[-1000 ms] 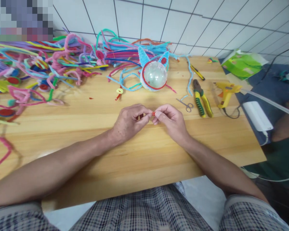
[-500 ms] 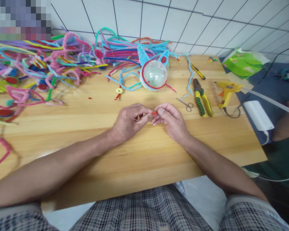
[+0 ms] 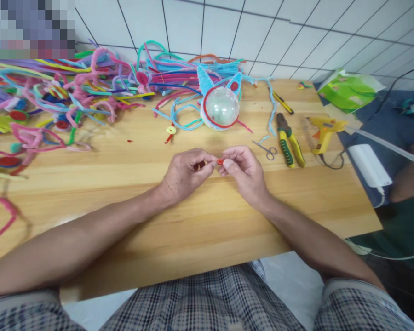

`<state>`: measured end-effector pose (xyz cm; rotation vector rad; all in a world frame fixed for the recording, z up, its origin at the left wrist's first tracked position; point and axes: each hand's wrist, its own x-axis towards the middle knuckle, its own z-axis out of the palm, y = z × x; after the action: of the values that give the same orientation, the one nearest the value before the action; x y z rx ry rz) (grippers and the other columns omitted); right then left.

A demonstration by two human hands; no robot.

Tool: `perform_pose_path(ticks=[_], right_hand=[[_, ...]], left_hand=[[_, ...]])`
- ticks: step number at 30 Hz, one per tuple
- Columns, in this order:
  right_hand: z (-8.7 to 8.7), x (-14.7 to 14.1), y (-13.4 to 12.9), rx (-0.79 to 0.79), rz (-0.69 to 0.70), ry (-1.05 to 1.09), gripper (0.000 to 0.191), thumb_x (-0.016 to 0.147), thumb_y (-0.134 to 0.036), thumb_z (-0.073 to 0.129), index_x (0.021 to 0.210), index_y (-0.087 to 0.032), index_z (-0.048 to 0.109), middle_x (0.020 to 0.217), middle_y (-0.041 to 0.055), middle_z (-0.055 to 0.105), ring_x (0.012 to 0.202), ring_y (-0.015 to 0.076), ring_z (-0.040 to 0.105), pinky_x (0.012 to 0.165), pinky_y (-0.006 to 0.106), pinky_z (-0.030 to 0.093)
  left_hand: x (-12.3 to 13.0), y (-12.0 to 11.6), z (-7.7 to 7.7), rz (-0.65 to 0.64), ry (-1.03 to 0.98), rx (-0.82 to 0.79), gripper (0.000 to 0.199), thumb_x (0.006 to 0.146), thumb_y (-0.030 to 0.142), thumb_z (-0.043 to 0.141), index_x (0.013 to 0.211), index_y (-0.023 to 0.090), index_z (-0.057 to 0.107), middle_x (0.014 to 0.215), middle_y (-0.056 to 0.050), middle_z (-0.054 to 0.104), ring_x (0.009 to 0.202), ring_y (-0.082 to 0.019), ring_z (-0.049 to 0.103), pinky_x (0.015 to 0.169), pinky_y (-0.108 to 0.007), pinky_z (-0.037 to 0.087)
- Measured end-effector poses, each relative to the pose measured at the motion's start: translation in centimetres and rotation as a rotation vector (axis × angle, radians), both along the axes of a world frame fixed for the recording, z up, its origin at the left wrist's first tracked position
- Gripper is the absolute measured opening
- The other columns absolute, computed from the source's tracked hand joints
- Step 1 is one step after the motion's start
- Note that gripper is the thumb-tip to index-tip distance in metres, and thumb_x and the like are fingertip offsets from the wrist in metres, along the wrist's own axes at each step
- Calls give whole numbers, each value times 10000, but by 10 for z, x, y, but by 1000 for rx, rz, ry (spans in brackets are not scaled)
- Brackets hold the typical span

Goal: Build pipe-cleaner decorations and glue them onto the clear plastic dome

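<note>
The left hand (image 3: 186, 175) and the right hand (image 3: 247, 177) pinch one small red piece (image 3: 220, 162) with the fingers, over the counter (image 3: 200, 230). Of the green bag (image 3: 347, 94), the contents cannot be told.

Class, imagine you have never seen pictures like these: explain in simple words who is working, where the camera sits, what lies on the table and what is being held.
No machine works here: these are a person's bare hands, seen by one camera worn on the head, looking forward and down. The left hand and right hand meet at a small red piece, pinched in the fingertips. Beyond them on the wooden table sits a clear dome with blue fuzzy ears. Fuzzy stems pile leftward; scissors, pliers and a yellow glue gun lie rightward.
</note>
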<state>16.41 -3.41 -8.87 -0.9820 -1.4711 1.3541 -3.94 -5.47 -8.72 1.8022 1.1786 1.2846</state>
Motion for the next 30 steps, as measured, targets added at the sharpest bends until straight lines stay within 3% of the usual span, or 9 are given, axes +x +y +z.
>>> perform_pose_path(ticks=[3,11,16,30], right_hand=[[-1,1,-3,107,-4,-89,274,1015,-506,794,1066,-248,717,931,-7,763,801,134,723,767,302,580],[-4,0,1,66,-1,-90,324,987,-551,821,1047,-252,711,903,-8,755,769,147,685,735,320,564],[-4,0,1,78,15,-98,241,999,-469,805,1030,-246,719,858,-17,751,759,144,699,739,316,565],[-5,1,3,73,50,-121,272,972,-468,819,1099,-258,702,939,-5,762,825,153,710,768,315,581]], left_hand=[[1,-1,-1,-6,-42,-66,172,961,237,696,890,184,844,803,-49,825,647,-125,653,622,-242,484],[3,1,1,-26,-249,-222,173,938,336,786,898,183,856,884,-58,869,752,-155,744,728,-253,586],[2,2,2,-63,-252,-296,180,916,344,797,877,180,860,871,-51,866,765,-159,745,755,-258,595],[0,5,-1,-98,-250,-373,205,882,365,802,858,170,859,813,-34,822,719,-134,679,749,-261,552]])
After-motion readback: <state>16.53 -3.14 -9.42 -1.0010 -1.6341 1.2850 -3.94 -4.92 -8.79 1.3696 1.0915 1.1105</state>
